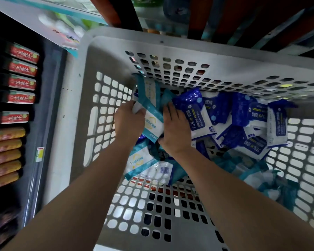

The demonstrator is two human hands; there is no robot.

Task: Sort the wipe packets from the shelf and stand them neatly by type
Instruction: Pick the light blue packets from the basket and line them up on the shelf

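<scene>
Both my hands reach into a grey perforated basket [107, 46]. My left hand [128, 122] grips a teal-and-white wipe packet [152, 122] near the basket's back left corner. More teal packets [147, 91] stand behind it against the wall. My right hand [176, 131] lies flat with spread fingers, pressing on the packets beside a dark blue alcohol wipe packet [198, 115]. Several blue alcohol packets [252, 113] lie jumbled at the right. Another teal packet [140, 162] lies flat under my forearms. Loose teal packets [261, 176] lie at the lower right.
A dark shelf at the left holds rows of red-labelled bottles [23, 67] and orange-labelled ones [6, 151]. Shelving with blurred goods [176, 8] rises behind the basket. The basket's front floor [152, 214] shows bare mesh.
</scene>
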